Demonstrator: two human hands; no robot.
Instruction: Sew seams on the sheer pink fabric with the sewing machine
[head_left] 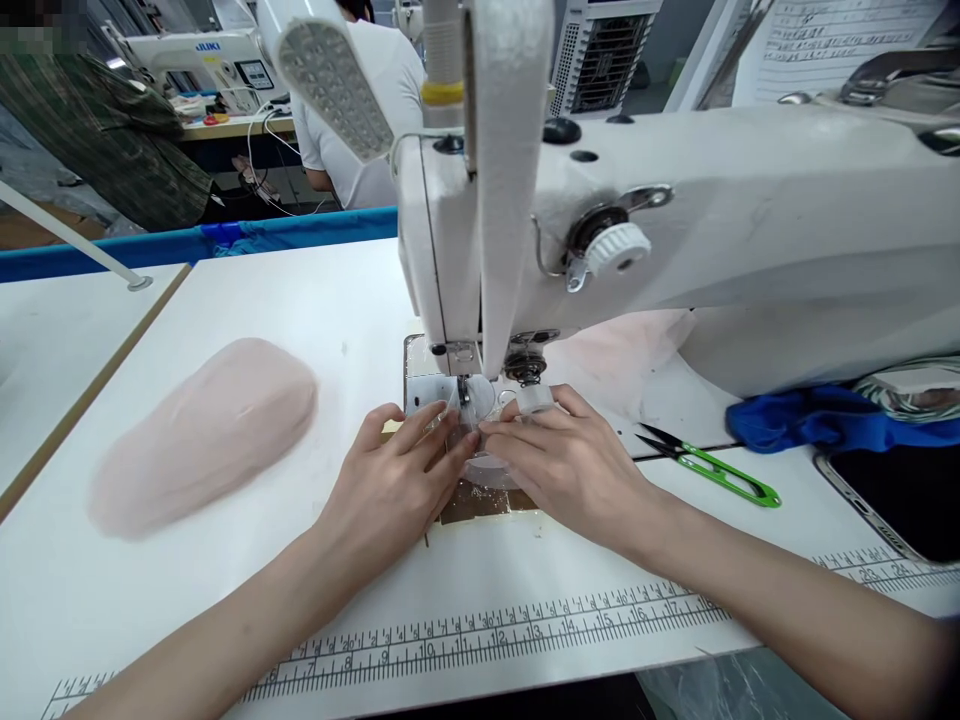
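Note:
Both hands meet at the needle area of a white sewing machine. My left hand lies to the left of the presser foot, its fingers bent and pressing on a small piece of sheer, whitish fabric. From the right, my right hand holds the same fabric, its fingertips close to those of my left hand. The fabric's far part is hidden by the fingers and machine head. A pale pink sheer piece lies flat on the left of the white table.
Green-handled thread snips lie right of my right hand, near a blue cloth and a phone. More pink sheer fabric is behind the needle area. A printed ruler runs along the front edge. Two people are beyond the table.

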